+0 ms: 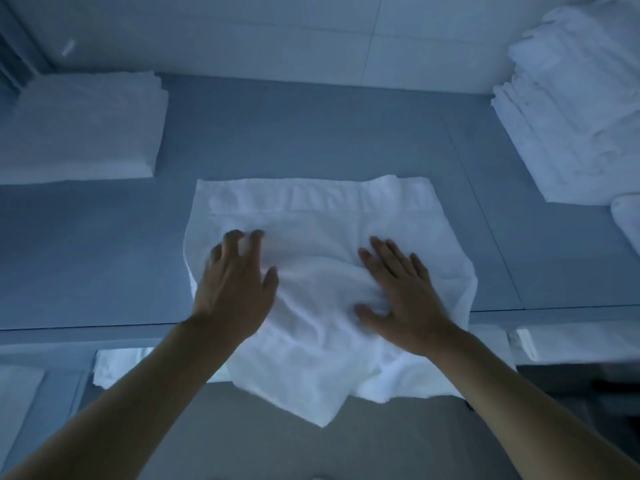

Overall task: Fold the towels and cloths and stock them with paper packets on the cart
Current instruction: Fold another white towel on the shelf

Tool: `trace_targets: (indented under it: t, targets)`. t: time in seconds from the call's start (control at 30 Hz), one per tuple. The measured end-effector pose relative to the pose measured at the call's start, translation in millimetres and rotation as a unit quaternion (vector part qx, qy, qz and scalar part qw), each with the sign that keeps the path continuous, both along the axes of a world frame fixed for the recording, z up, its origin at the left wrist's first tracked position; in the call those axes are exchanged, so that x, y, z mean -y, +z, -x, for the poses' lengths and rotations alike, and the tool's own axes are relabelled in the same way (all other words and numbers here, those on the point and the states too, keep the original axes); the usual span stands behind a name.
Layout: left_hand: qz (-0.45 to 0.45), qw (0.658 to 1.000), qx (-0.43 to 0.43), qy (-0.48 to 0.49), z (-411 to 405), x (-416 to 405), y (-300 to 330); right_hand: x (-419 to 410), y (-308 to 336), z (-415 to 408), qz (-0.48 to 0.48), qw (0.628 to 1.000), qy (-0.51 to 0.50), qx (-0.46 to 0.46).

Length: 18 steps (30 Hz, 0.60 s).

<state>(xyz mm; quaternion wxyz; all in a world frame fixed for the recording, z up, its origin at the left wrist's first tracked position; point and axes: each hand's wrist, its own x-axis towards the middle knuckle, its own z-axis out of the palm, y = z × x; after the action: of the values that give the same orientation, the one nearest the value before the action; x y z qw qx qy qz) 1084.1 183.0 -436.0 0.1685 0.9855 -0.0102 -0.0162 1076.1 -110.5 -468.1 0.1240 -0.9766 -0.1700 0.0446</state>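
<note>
Both hands flat on towel (329, 271); L hand (235, 289) maybe blurred

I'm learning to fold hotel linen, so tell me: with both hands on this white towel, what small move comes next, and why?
Probably sweep both palms outward to flatten it. The towel is bunched and wrinkled between the left hand and the right hand, and its near part hangs over the edge of the top. The far hem lies fairly straight, so smoothing before the next fold seems sensible.
</note>
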Motion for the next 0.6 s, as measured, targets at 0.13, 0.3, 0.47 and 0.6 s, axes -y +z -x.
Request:
trace_targets:
  t: [0.13,0.3,0.47,0.6]
  targets:
    - [-0.089,0.995,-0.024,-0.029,13.6,-9.0,-29.2,13.9,8.2,8.5,-0.193,0.977,-0.084,-0.039]
    - [-0.073,0.994,-0.018,-0.082,61.7,-40.5,-38.5,40.7,4.5,24.3,-0.039,0.988,-0.152,0.0]
    - [-0.077,0.995,-0.052,-0.021,60.0,-44.7,-32.1,50.1,-9.1,41.1,-0.018,0.984,-0.176,-0.004]
    - [-0.091,0.994,-0.051,-0.029,12.6,-46.4,-31.9,61.6,-7.6,15.0,0.037,0.987,-0.155,0.0]
